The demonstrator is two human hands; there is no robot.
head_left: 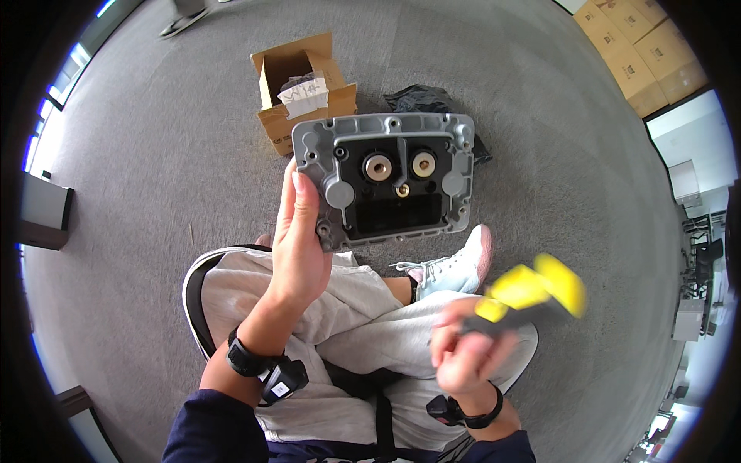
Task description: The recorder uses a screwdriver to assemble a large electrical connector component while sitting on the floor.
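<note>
I counted one grey metal housing (384, 197), two large round brass-toned fittings (378, 167) on its black face, and one smaller brass-toned fitting (402, 190) below and between them. I also counted one yellow-and-black tool (521, 292), too blurred for me to tell its exact kind, and one black device on each wrist. Beyond the housing, on the grey carpet (587, 154), stood one open cardboard box (309, 123) with its flaps spread, and beside it lay one dark plastic bag (421, 99). From my view the housing covered part of the bag, while the crossed legs (355, 309) and one pale shoe (455, 262) filled the space below it. Several stacked cartons (637, 58) stood well apart at the upper right. The two hands were apart from each other: the left hand (297, 239) was clamped on the housing's left edge, thumb across its front, and held it up over the legs; the right hand (472, 351), lower and to the right, had its fingers wrapped around the tool, clear of the housing.
</note>
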